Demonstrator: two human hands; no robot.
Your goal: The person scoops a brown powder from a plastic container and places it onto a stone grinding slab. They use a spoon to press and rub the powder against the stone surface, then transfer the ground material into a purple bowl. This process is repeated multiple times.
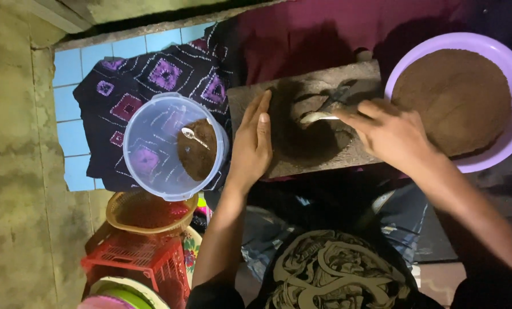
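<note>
A grey stone slab [359, 77] lies in front of me with a dark brown paste [299, 137] spread on it. My left hand [253, 143] rests flat with fingers together against the left side of the paste. My right hand [390, 129] grips a spoon [319, 117] whose bowl touches the paste. A purple basin [511, 63] full of brown ground powder sits to the right of the slab.
A clear plastic tub [153, 137] with brown paste and a metal spoon [194, 136] inside stands left of the slab on a dark patterned cloth [153, 74]. Yellow and red baskets [147, 240] are stacked at lower left. Blue floor tiles [73, 68] show at upper left.
</note>
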